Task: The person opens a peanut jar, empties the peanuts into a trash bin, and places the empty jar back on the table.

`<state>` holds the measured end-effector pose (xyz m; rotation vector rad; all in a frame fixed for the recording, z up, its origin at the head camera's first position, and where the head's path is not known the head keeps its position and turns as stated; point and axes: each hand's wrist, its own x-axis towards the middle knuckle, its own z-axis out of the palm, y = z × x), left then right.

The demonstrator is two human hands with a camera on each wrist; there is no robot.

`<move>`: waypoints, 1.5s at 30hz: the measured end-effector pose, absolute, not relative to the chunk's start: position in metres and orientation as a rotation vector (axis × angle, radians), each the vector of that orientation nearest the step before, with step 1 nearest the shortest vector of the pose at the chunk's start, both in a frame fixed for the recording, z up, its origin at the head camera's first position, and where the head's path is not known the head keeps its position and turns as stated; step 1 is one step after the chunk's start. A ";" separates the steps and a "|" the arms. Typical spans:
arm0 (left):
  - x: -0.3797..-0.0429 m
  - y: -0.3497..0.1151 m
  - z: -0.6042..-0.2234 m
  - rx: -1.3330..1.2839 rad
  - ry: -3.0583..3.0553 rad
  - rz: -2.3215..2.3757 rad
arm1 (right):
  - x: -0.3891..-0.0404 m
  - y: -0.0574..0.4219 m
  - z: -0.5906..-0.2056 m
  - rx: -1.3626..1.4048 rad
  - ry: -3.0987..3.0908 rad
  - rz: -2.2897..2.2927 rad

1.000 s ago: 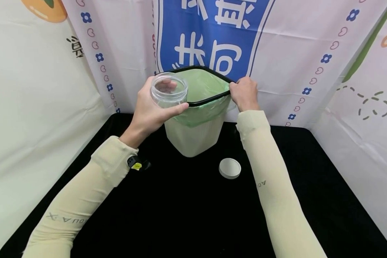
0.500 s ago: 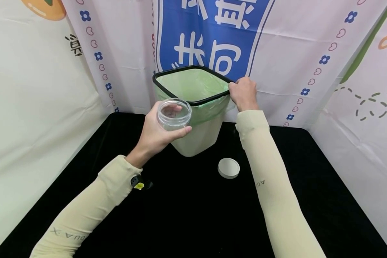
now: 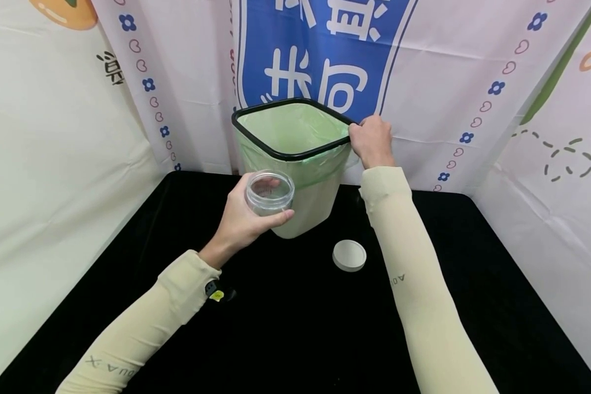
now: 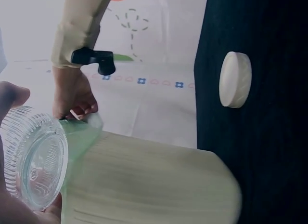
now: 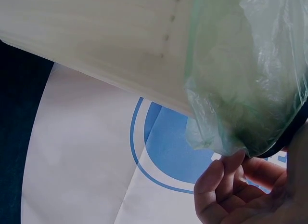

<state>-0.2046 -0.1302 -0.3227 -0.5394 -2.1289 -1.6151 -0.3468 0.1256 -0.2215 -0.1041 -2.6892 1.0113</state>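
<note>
My left hand (image 3: pixel 246 216) grips a clear ribbed jar (image 3: pixel 270 192) with no lid on it, in front of the bin's near left side. In the left wrist view the jar (image 4: pixel 38 161) shows its round base, with fingers and thumb around it. A cream trash bin (image 3: pixel 310 205) stands at the back, lined with a green bag (image 3: pixel 295 128) under a black rim (image 3: pixel 295 157). At the bin's right corner my right hand (image 3: pixel 372 141) pinches the rim. The right wrist view has that hand (image 5: pixel 236 185) against the rim and the bag's edge.
A round white lid (image 3: pixel 349 255) lies on the black table (image 3: pixel 285 328), right of the bin and near my right forearm. Printed cloth (image 3: pixel 197 71) hangs close behind the bin, and pale cloth walls (image 3: pixel 64 137) rise on both sides.
My left hand has brought the jar down and toward me, from beside the rim to below it. The right hand stays on the bin's corner.
</note>
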 end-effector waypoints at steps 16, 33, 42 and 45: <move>-0.206 -0.128 -0.359 -0.490 -2.248 -1.593 | -0.349 0.126 -0.221 -0.128 -2.719 1.018; -0.213 -0.127 -0.391 -0.440 -2.389 -1.538 | -0.351 0.126 -0.221 -0.138 -2.725 1.036; -0.214 -0.126 -0.407 -0.425 -2.451 -1.530 | -0.351 0.126 -0.220 -0.136 -2.727 1.019; -0.213 -0.125 -0.410 -0.431 -2.478 -1.524 | -0.352 0.126 -0.219 -0.133 -2.726 1.016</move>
